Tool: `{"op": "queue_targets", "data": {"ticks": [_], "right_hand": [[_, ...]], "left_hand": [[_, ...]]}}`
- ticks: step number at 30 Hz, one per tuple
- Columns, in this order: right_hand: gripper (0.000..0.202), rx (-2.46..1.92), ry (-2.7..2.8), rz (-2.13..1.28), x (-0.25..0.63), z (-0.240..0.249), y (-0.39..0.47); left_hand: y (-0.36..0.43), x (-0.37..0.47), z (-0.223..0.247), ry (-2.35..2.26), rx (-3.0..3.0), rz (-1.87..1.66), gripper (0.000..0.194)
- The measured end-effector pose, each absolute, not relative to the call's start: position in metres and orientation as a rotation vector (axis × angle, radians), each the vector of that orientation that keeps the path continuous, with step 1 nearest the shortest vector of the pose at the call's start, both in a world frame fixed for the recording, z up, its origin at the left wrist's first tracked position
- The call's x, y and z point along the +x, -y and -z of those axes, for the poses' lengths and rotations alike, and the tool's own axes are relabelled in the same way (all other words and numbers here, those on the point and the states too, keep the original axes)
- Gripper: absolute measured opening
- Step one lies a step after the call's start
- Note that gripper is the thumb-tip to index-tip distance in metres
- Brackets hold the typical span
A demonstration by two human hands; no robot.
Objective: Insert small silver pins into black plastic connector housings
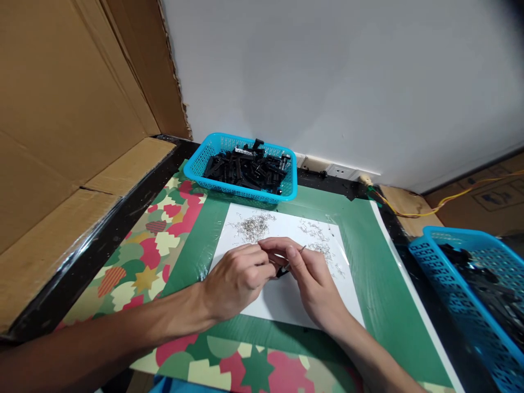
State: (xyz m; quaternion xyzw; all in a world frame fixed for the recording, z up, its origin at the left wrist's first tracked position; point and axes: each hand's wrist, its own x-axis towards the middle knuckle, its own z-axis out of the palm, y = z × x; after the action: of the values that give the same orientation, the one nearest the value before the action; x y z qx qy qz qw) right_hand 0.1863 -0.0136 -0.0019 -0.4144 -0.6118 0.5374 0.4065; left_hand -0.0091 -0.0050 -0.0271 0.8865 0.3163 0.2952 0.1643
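My left hand [241, 275] is closed, fingers curled, around a small black plastic part [282, 271] that shows only in the gap between my hands. My right hand [313, 273] meets it from the other side, thumb and forefinger pinched together. A thin, dark, pointed tool [302, 249] sticks out by the right forefinger; most of it is hidden. Beneath both hands lies a white sheet [278, 305]. Tiny metal springs or bent wire pieces [254, 227] are heaped on its far left, with a looser scatter of the same pieces [321, 248] on the right.
A blue basket [241, 191] full of black plastic parts stands behind the sheet, near the wall. Another blue basket [454, 273] of black parts is at the right. Cardboard [61, 109] walls the left side. Yellow and red wires [442, 204] run from a wall socket [340, 171].
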Motion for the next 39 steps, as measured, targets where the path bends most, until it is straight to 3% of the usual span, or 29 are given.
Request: {"op": "queue_targets", "data": {"ticks": [10, 26, 31, 35, 39], "right_hand": [[0.037, -1.096, 1.557, -1.203, 0.179, 0.007, 0.022], [0.038, -1.088, 1.536, -1.137, 0.172, 0.016, 0.031], [0.042, -0.922, 1.457, -0.926, 0.187, -0.003, 0.023], [0.035, -1.114, 1.491, -0.639, 0.21, -0.017, 0.007], [0.02, -1.437, 1.903, -0.726, 0.224, -0.014, -0.013]], "left_hand": [[0.007, -0.004, 0.028, -0.92, 2.594, -1.071, 0.027], [0.005, -0.003, 0.028, -0.937, 2.36, -1.023, 0.024], [0.002, -0.004, 0.016, -1.095, 2.176, -1.102, 0.002], [-0.005, -0.008, 0.008, -1.299, 1.754, -1.135, 0.016], [-0.015, -0.01, 0.011, -1.188, 1.424, -1.229, 0.025]]}}
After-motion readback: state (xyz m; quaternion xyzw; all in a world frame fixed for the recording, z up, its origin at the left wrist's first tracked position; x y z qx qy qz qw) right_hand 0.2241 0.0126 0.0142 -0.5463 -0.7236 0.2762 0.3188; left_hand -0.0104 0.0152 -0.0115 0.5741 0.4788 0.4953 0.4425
